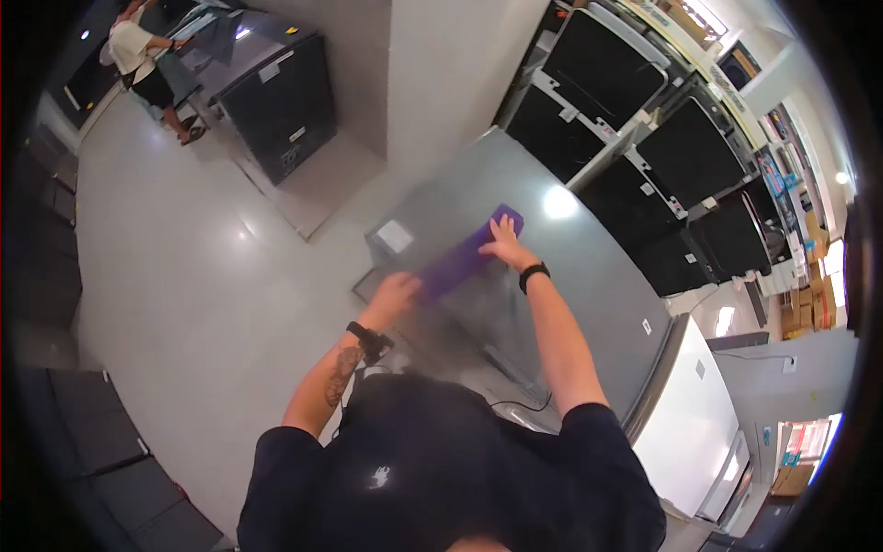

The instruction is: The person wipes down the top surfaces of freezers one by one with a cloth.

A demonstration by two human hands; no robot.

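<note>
A long folded purple cloth [452, 269] stretches between my two hands, over the edge of a large grey appliance panel [589, 267]. Its near-left end is smeared by motion. My left hand [394, 296] is closed at that end, with the fingers somewhat blurred. At the far end, my right hand [502, 243] grips the cloth, its fingers over the top and thumb to the side. A white label [395, 236] is stuck on the panel just beyond my left hand.
Several dark panels [602, 69] stand stacked along the right wall. Another person [138, 51] works beside a dark appliance [280, 110] at the upper left. Dark boxes [106, 442] line the lower left. A cable [524, 405] hangs near my body.
</note>
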